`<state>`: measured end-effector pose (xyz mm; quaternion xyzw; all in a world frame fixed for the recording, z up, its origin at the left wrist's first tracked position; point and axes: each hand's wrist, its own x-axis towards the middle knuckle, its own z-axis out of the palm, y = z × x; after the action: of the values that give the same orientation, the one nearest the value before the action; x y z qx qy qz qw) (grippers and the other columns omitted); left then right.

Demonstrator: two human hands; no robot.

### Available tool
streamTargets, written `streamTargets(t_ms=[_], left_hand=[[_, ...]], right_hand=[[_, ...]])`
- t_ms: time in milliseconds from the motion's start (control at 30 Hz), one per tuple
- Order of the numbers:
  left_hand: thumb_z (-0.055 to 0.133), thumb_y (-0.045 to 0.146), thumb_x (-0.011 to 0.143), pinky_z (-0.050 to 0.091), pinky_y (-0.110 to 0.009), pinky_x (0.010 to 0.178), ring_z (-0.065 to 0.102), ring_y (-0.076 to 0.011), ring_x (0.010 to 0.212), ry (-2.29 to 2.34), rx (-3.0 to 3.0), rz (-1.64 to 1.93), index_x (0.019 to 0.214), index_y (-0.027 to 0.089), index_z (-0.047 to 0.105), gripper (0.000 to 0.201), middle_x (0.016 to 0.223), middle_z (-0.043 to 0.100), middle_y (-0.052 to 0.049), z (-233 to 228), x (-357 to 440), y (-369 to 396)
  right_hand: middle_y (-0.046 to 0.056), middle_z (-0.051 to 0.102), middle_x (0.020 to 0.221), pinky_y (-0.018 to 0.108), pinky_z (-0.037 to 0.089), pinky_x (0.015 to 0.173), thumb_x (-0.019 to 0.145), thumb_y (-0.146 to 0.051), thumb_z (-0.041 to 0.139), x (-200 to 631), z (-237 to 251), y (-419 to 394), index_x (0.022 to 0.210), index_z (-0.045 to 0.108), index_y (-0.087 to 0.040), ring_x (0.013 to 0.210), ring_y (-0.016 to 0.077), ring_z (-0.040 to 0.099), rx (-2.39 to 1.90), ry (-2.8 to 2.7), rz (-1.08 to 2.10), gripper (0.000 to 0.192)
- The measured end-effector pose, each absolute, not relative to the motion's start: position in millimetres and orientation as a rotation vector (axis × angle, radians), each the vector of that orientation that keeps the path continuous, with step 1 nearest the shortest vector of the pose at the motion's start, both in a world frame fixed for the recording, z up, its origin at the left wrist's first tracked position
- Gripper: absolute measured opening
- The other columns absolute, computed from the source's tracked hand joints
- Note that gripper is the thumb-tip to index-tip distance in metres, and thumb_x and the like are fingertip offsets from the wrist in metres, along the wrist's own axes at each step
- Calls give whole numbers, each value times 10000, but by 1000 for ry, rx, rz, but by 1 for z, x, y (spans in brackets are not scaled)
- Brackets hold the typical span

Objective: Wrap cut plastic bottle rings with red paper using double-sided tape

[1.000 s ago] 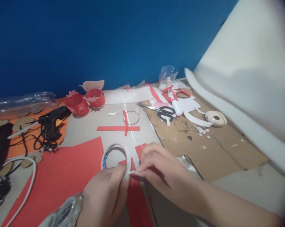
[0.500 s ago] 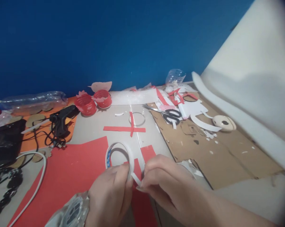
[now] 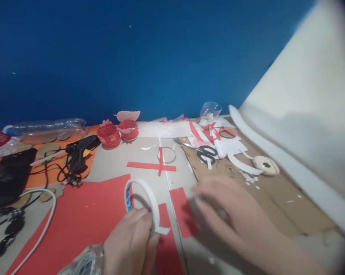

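Low centre, L hand [image 3: 132,240] pinches upright tape roll [image 3: 142,202], loose end pointing right twd blurred, spread R hand [image 3: 232,214] (empty, apart).

Single view only, head-worn cam. Looks fwd and down over the table [image 3: 115,168] from the wearer's seat, facing a blue wall [image 3: 132,57] at the far edge. Close range: left hand [image 3: 129,244] and right hand [image 3: 232,214] fill the bottom of frame, right one blurred. White sheet [image 3: 304,114] blocks right side. No 2nd view to overlap with.
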<state>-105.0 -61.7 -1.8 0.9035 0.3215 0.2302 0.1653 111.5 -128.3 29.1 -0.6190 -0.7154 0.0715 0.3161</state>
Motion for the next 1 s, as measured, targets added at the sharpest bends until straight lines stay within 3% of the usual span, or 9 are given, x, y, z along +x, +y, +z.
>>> streamTargets(t_ms=[67,200,333,467,867,1000], left_hand=[[382,190,891,535,-247,584,649,-175,609,913,2577,695,796,223,596,237,691,681,-39,-3,-105,-61],[385,167,881,534,-243,593,650,-176,590,880,2603,775,761,230,588,244,663,677,-28,-10,-103,-61],[359,182,879,541,-261,622,666,-195,645,929,2662,801,775,228,590,258,703,695,-51,-14,-102,-62],[312,212,914,526,-251,576,652,-187,612,976,2671,737,751,229,578,312,679,682,-47,-13,-103,-63],[276,226,952,530,-284,556,675,-194,624,1069,2634,670,732,221,589,383,691,680,-26,-14,-102,-67],[322,180,919,541,-279,567,688,-195,648,1118,2607,630,770,216,611,327,696,695,-19,-11,-101,-67]], right_hand=[[82,630,1051,397,474,810,945,-273,445,140,28,-112,1008,608,-223,974,257,583,-2002,-1713,57,181],[141,618,1085,466,428,885,936,-246,421,183,16,-94,1078,617,-144,1022,330,540,-2235,-1647,-202,262],[130,633,1108,442,440,877,922,-237,448,193,1,-85,1147,618,-141,1005,315,553,-2255,-1687,-157,298],[114,650,1063,396,455,866,909,-217,466,193,-1,-84,1099,652,-149,983,276,585,-2270,-1700,-79,275],[109,674,842,311,408,617,786,-230,552,185,9,-90,859,631,-168,765,264,626,-2403,-1583,-23,124],[72,685,744,287,388,513,848,-292,500,184,10,-93,948,597,-184,619,231,622,-2389,-1491,-49,177]])
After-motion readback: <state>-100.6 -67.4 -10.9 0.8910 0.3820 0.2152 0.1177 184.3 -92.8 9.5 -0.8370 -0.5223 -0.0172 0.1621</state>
